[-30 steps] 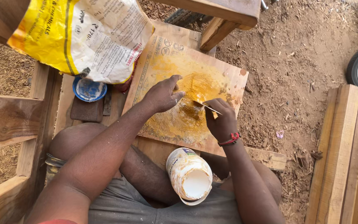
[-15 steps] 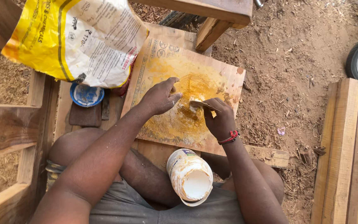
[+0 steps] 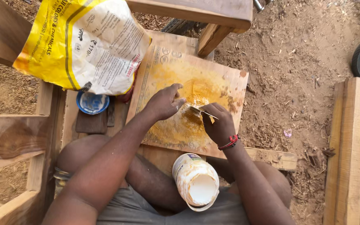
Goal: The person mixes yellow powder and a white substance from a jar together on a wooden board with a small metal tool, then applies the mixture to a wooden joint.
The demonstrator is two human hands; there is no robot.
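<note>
Sandy, sawdust-strewn ground all round; I sit with a plywood board [image 3: 230,83] across my knees at frame centre, smeared with yellow-orange paste [image 3: 180,129]. My right hand [image 3: 218,127] grips a thin flat blade [image 3: 200,111], long axis running up-left toward the paste heap. My left hand [image 3: 163,102] is loosely curled, holding nothing, fingertips touching the blade tip from the left. Both hands sit on the heap; right has the tool. White open tub [image 3: 196,181] between my knees, just below the board. Yellow-white sack [image 3: 84,46] upper left, blue lid [image 3: 91,102] under it. Nothing blocks the blade.
</note>
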